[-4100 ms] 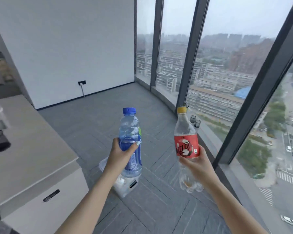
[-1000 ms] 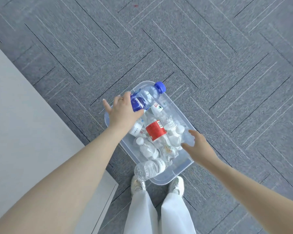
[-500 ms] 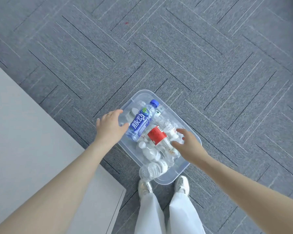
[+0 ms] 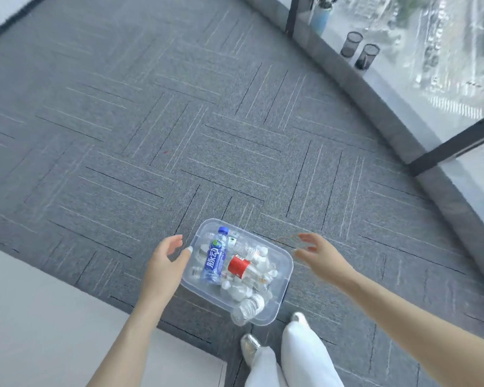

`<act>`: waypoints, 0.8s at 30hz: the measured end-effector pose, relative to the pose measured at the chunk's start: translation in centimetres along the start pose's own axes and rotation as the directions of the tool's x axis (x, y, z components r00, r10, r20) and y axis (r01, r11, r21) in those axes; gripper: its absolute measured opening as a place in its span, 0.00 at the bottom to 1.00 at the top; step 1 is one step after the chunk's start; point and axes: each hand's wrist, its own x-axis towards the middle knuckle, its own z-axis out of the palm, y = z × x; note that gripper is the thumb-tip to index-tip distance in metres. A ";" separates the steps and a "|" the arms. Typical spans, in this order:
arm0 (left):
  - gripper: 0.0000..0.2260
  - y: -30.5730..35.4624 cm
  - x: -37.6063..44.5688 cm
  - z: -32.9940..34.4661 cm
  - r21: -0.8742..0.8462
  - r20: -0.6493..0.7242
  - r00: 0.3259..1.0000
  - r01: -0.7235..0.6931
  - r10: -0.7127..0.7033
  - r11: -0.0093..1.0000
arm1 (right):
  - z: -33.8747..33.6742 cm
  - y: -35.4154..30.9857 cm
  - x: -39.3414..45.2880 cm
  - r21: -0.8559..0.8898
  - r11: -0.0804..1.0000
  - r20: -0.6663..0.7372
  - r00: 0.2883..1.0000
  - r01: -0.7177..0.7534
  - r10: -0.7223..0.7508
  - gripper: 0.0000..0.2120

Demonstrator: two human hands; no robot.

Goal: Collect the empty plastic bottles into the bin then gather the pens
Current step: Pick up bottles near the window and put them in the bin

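On floor: one bin (image 4: pixel 284 268) | perhaps ten bottles (image 4: pixel 215 261) | both hands (image 4: pixel 165 259) spread, empty

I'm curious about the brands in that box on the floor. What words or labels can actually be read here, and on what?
"脉动": white characters on the blue label of the blue-capped bottle lying in the clear bin.
Red label on the clear bottle beside it: print too blurred to read.
Small dark label near the bin's far end: too small to read.
Nothing else legible.
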 end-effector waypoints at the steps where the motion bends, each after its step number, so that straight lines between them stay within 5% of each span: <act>1: 0.16 1.6 -0.7 -0.6 -0.016 0.003 1.000 -0.013 0.013 1.000 | -1.4 -0.4 -1.2 0.023 1.000 -0.012 1.000 0.001 0.000 0.23; 9: 0.14 14.3 -5.4 -1.8 -0.047 0.025 0.968 -0.247 0.248 0.968 | -13.8 -2.6 -9.4 0.157 0.982 -0.292 0.955 0.103 -0.054 0.20; 13: 0.13 18.9 -9.2 1.1 -0.004 0.133 0.919 -0.373 0.370 0.928 | -17.9 0.3 -15.9 0.015 0.992 -0.378 0.919 0.128 -0.113 0.20; 18: 0.14 23.2 -16.9 7.6 0.063 0.376 0.802 -0.521 0.464 0.851 | -22.5 7.2 -26.8 -0.159 0.986 -0.510 0.852 0.042 -0.119 0.20; 24: 0.15 24.4 -31.3 17.0 0.075 0.609 0.597 -0.698 0.521 0.712 | -23.1 20.0 -43.8 -0.083 0.991 -0.673 0.740 -0.106 0.022 0.20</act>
